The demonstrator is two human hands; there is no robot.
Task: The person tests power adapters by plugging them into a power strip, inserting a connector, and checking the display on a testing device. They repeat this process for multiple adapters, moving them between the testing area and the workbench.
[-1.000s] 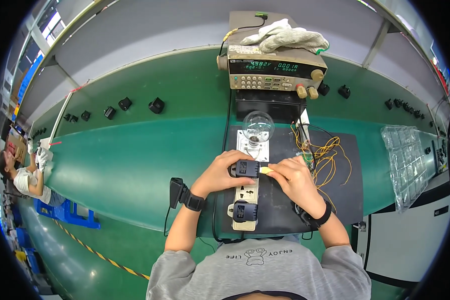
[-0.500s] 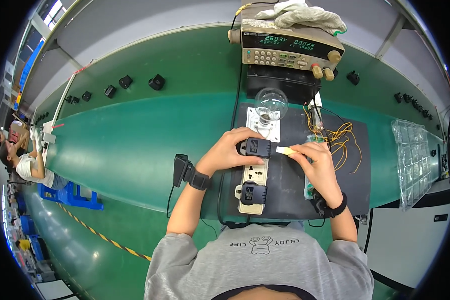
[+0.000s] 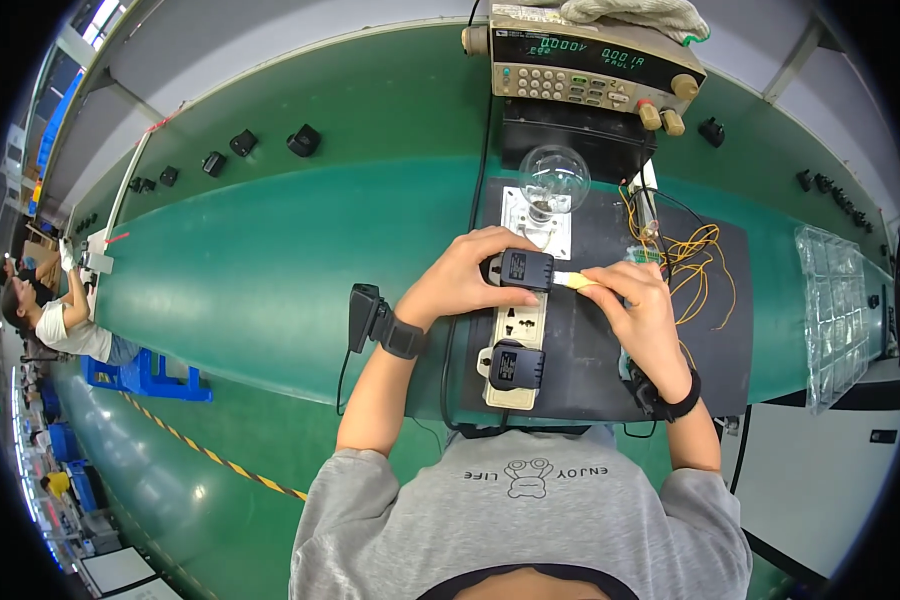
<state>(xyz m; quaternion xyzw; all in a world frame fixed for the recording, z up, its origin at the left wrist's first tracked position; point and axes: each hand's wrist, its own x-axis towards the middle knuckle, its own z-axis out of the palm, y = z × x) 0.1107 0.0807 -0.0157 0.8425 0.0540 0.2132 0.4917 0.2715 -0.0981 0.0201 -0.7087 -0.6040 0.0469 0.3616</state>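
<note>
Upper adapter: a black plug-in adapter (image 3: 526, 269) is seated at the far end of a cream power strip (image 3: 518, 340), on the black mat (image 3: 590, 350).
Left hand: the left hand (image 3: 465, 275) is curled over the adapter's left side, fingers closed on it.
Connector: a small pale yellow connector (image 3: 574, 281) is met at the adapter's right edge.
Right hand: the right hand (image 3: 638, 305) is pinched shut on the connector between thumb and fingertips.
Lower adapter: a second black adapter (image 3: 516, 364) is plugged in at the near end of the strip, untouched.
Bulb: a clear glass bulb (image 3: 554, 177) is mounted on a white base plate just beyond the strip.
Wires: loose yellow wires (image 3: 695, 260) are spread on the mat to the right of the hands.
Power supply: a bench power supply (image 3: 590, 68) with a lit display is set at the far edge of the green tabletop (image 3: 270, 260), a grey cloth lying on top.
Tray: a clear plastic tray (image 3: 830, 310) is placed at the far right.
Spare parts: small black parts (image 3: 303, 140) are lined along the far left of the tabletop.
Other person: a seated person (image 3: 55, 320) is seen far to the left.
</note>
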